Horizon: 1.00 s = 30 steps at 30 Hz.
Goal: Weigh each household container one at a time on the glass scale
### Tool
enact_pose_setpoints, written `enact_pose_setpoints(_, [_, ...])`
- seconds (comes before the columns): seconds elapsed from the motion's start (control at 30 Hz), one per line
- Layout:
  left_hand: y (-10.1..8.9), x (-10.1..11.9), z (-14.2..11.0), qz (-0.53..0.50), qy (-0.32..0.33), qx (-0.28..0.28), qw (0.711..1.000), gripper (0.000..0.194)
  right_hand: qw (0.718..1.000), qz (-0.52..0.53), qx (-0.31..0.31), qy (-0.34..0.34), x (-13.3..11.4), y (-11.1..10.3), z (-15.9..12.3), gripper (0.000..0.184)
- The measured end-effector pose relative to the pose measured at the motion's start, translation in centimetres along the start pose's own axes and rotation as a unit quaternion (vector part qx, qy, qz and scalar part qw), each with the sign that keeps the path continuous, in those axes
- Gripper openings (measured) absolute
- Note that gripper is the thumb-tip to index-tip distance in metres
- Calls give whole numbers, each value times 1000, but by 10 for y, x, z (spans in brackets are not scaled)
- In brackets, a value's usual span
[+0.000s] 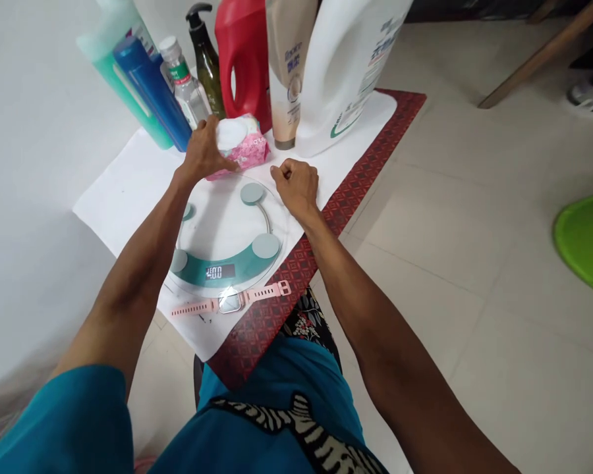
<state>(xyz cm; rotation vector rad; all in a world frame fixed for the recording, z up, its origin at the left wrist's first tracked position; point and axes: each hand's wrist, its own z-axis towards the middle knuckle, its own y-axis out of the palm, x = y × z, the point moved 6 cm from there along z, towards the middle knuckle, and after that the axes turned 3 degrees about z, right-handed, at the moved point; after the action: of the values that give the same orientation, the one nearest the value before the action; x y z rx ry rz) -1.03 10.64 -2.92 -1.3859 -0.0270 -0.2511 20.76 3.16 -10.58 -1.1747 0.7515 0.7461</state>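
My left hand (205,150) is around the near-left end of a pink pack of wet wipes (250,153) with a white lid, thumb along the front and fingers behind. The pack is at the far edge of a round glass scale (222,224) with a teal band and a lit display (220,272). My right hand (297,187) rests curled on the white sheet, right of the scale, with nothing visible in its fingers. A pink-strapped smartwatch (230,301) lies stretched out along the scale's near edge.
Behind the pack stand a green bottle (128,85), a blue bottle (153,92), a clear bottle (190,92), a dark pump bottle (207,66), a red jug (244,59), a beige tube (289,79) and a white jug (340,72). A green stool (588,243) is at right.
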Motion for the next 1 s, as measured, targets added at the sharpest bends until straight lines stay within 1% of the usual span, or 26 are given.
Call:
enact_pose_setpoints(0.1, [4, -2, -11, -9, -4, 37, 999, 106, 1000, 3, 2, -6, 4, 2, 2, 40])
enact_pose_setpoints(0.2, [-7, -1, -22, 14, -25, 103, 994, 94, 1000, 8, 2, -6, 7, 2, 1, 40])
enact_pose_setpoints(0.27, [-22, 0, -27, 9, -21, 162, 987, 86, 1000, 12, -1, -4, 8, 2, 0, 39])
enact_pose_setpoints(0.33, [-42, 0, -33, -6, -8, 209, 978, 85, 1000, 15, -1, -2, 8, 1, -2, 38])
enact_pose_setpoints(0.4, [-62, -1, -46, -17, 6, 231, 973, 96, 1000, 19, 2, -1, 8, 0, -3, 37])
enact_pose_setpoints(0.43, [-72, 0, -57, -20, 19, 237, 971, 102, 1000, 20, 3, 0, 7, -1, -4, 37])
enact_pose_setpoints(0.47, [-80, 1, -71, -24, 40, 238, 970, 105, 1000, 22, 5, 1, 6, -2, -4, 37])
enact_pose_setpoints(0.5, [-87, 4, -88, -31, 67, 237, 969, 104, 1000, 23, 6, 2, 5, -3, -4, 38])
enact_pose_setpoints(0.53, [-90, 6, -105, -42, 96, 222, 969, 97, 1000, 22, 7, 4, 3, -4, -5, 38])
enact_pose_setpoints(0.57, [-88, 7, -121, -52, 113, 191, 974, 89, 1000, 19, 6, 6, 1, -5, -5, 39])
enact_pose_setpoints(0.6, [-84, 7, -135, -59, 122, 156, 978, 84, 1000, 14, 4, 9, 0, -6, -5, 39])
enact_pose_setpoints(0.67, [-67, 2, -154, -63, 118, 76, 988, 82, 1000, -1, -1, 19, -3, -7, -7, 40])
enact_pose_setpoints(0.73, [-49, -4, -162, -69, 104, 19, 992, 85, 1000, -6, 6, 25, -6, -8, -11, 40])
enact_pose_setpoints(0.77, [-42, -7, -163, -76, 99, 5, 992, 85, 1000, -3, 13, 25, -8, -9, -13, 42])
enact_pose_setpoints(0.83, [-38, -9, -163, -98, 100, 7, 990, 87, 999, 10, 28, 21, -10, -10, -17, 44])
enact_pose_setpoints(0.87, [-41, -8, -164, -112, 107, 24, 988, 91, 999, 15, 29, 18, -10, -10, -17, 45])
enact_pose_setpoints(0.93, [-52, -8, -169, -153, 117, 75, 978, 92, 999, 28, 6, 33, -8, -9, -17, 44])
enact_pose_setpoints(1.0, [-68, -15, -177, -219, 108, 158, 957, 84, 996, 53, -32, 56, -8, -11, -17, 38])
